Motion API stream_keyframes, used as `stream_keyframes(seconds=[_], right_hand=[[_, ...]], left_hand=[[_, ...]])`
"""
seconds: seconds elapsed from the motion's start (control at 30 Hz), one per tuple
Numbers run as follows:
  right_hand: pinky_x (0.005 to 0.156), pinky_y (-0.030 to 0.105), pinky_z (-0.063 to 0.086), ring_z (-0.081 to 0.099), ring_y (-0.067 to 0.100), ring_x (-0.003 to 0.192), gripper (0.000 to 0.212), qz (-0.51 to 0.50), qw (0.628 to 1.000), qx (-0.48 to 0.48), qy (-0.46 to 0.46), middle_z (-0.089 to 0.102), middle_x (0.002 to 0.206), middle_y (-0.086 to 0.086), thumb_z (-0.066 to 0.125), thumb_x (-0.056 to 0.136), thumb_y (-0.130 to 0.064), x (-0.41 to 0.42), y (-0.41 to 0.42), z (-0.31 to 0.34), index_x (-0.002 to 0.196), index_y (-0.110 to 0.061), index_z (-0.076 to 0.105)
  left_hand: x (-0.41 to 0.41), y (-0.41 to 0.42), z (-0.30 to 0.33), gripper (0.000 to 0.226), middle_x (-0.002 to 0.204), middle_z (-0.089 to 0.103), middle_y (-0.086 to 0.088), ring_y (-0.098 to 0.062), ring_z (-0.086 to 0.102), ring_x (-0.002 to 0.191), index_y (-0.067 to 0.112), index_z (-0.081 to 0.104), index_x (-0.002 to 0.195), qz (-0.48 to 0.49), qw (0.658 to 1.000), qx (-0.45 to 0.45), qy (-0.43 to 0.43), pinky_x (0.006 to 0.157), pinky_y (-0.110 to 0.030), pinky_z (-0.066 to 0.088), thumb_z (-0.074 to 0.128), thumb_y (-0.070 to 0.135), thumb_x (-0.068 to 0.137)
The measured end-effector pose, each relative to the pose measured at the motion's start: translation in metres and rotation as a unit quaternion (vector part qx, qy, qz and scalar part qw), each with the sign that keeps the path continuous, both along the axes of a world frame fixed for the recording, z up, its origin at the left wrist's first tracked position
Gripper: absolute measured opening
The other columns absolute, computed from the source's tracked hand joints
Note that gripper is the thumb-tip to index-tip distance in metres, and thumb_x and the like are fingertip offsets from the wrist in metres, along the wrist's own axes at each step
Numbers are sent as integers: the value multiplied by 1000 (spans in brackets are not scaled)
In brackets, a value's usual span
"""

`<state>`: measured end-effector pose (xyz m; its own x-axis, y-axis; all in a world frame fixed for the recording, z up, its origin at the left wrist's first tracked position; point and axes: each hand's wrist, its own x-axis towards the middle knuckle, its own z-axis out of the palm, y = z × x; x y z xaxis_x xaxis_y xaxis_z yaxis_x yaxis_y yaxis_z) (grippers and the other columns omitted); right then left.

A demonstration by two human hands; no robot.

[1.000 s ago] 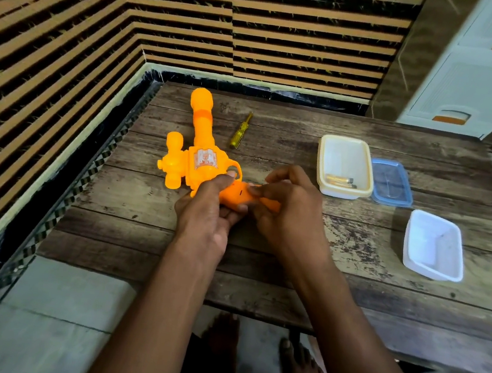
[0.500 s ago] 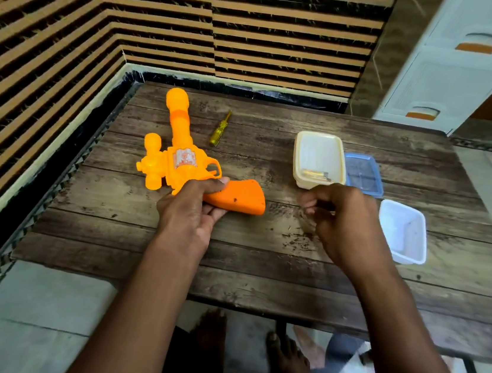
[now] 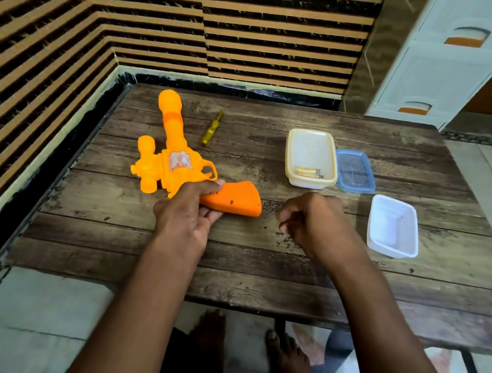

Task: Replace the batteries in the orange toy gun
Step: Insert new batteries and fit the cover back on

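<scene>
Two bare hands work over a wooden worktop [image 3: 259,265]. The left hand [image 3: 187,213] holds the orange toy gun [image 3: 179,162] by the top of its handle, thumb over it and fingers under it, while the gun lies flat on the worktop's left half with its barrel pointing toward the far edge. The right hand [image 3: 314,222] hovers just right of the handle with its fingers curled in; whether its grip has hold of some small part cannot be told.

How far the job has gone is hard to judge. The handle shows small holes and a closed face, with no open compartment in sight. A yellow screwdriver [image 3: 212,129] lies untouched beside the barrel. What appear to be batteries [image 3: 307,172] sit in the cream tub [image 3: 314,139], with the blue lid [image 3: 355,172] touching its right side; whether they are fresh or spent is unclear. The white tray [image 3: 394,226] nearer the right hand looks bare.

Room is ample between the gun and the tubs and along the near edge. The gun lies near the left edge, beside the striped wall.
</scene>
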<state>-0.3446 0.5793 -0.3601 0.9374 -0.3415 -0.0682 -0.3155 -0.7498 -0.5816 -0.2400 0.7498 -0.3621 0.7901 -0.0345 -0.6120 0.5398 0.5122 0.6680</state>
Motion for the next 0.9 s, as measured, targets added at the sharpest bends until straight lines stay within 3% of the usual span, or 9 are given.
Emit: stream_keyframes(seconds=[0.1, 0.3, 0.4, 0.47, 0.57, 0.63, 0.7, 0.77, 0.9], right_hand=[[67, 32, 61, 69, 14, 67, 36, 13, 1000, -7, 0, 74, 74, -1, 56, 81, 10, 2, 0, -1, 72, -19, 74], [65, 31, 45, 60, 19, 82, 23, 46, 996, -60, 43, 58, 93, -1, 58, 87, 2, 10, 4, -9, 80, -20, 57], [64, 32, 45, 57, 17, 76, 22, 49, 997, -41, -35, 58, 88, -3, 60, 87, 2, 10, 7, -10, 85, -19, 54], [60, 22, 41, 52, 3, 65, 23, 40, 992, 2, -119, 59, 77, -8, 59, 88, 6, 11, 10, -5, 85, -17, 58], [64, 9, 39, 53, 5, 68, 23, 55, 973, 12, -222, 64, 81, -5, 63, 87, 6, 14, 15, 0, 90, -15, 70], [66, 13, 42, 57, 7, 74, 18, 68, 965, 23, -254, 67, 85, -2, 64, 89, 0, 18, 20, -1, 89, -15, 73], [67, 8, 39, 55, 3, 73, 17, 82, 961, 34, -261, 64, 85, -4, 63, 88, -3, 23, 26, -3, 87, -17, 73], [69, 6, 37, 51, 1, 74, 16, 100, 959, 28, -265, 59, 85, -5, 61, 86, -4, 30, 32, -6, 86, -15, 72], [73, 36, 50, 59, 23, 84, 12, 105, 962, 19, -253, 58, 88, -2, 61, 87, -13, 42, 43, -16, 87, -14, 73]], left_hand=[[-2, -2, 1, 61, 114, 73, -15, -24, 73, 91, 8, 60, 129, -3, 1000, 1, 4, 69, -49, 61, 78, -13, 74], [-4, -2, 0, 58, 115, 75, -15, -24, 74, 91, 7, 63, 127, -3, 1000, -2, 7, 64, -45, 60, 78, -13, 75], [-3, -2, 0, 59, 116, 75, -15, -25, 75, 92, 8, 63, 128, -2, 1000, -2, 3, 67, -46, 61, 77, -13, 75], [-4, -3, 1, 58, 115, 74, -15, -25, 73, 92, 8, 62, 127, 4, 1000, -2, 2, 75, -51, 61, 78, -14, 75], [-4, -5, 1, 61, 113, 74, -15, -25, 73, 90, 9, 61, 128, 13, 1000, 10, -4, 74, -50, 61, 78, -14, 74], [-4, -6, 1, 61, 111, 74, -14, -24, 73, 87, 8, 61, 127, 15, 1000, 16, -9, 72, -48, 62, 78, -15, 73], [-4, -6, 2, 54, 109, 74, -14, -24, 73, 87, 6, 63, 122, 11, 1000, 21, -9, 74, -49, 62, 77, -15, 74], [-5, -6, 3, 47, 105, 75, -14, -25, 73, 86, 3, 66, 117, 3, 1000, 21, -11, 67, -44, 63, 75, -16, 75], [-5, -5, 2, 39, 94, 75, -16, -30, 75, 83, -2, 68, 111, -9, 1000, 20, -16, 59, -39, 64, 73, -18, 76]])
